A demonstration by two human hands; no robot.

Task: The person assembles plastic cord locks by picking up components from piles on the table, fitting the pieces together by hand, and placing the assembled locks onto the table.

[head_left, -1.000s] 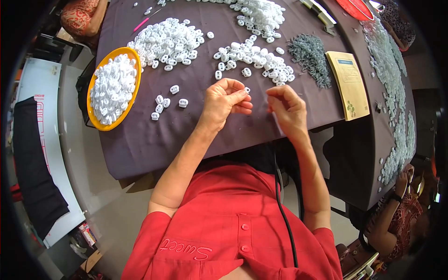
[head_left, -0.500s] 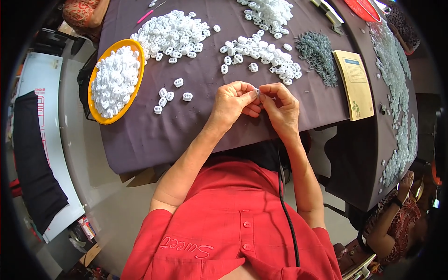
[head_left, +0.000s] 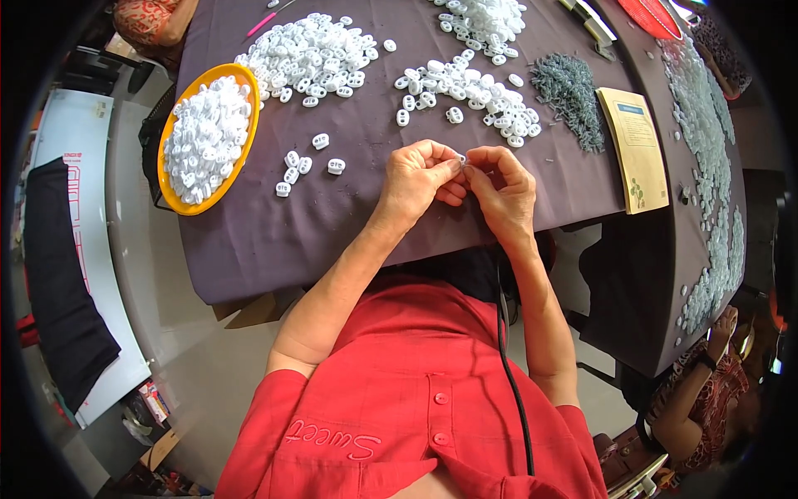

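Close to the table's front edge, my left hand (head_left: 416, 183) and my right hand (head_left: 504, 190) meet fingertip to fingertip. Both are closed in a pinch on one small white plastic piece (head_left: 462, 159), mostly covered by the fingers. Just beyond them spreads a loose pile of white oval two-hole cord lock parts (head_left: 474, 87). A heap of small grey springs (head_left: 569, 96) lies to its right. Left of my left hand sit several separate white cord locks (head_left: 293, 166), which look thicker than the loose ovals.
An orange-yellow basket (head_left: 173, 198) full of white pieces stands at the table's left edge. Larger white piles (head_left: 307, 54) lie farther back, near a pink-handled tool (head_left: 264, 22). A tan booklet (head_left: 636, 158) rests at right. Other people sit around; translucent pieces (head_left: 702, 166) cover the right-hand table.
The view has shifted very slightly. Both hands keep the same pinch at the same spot, with only tiny finger movement.
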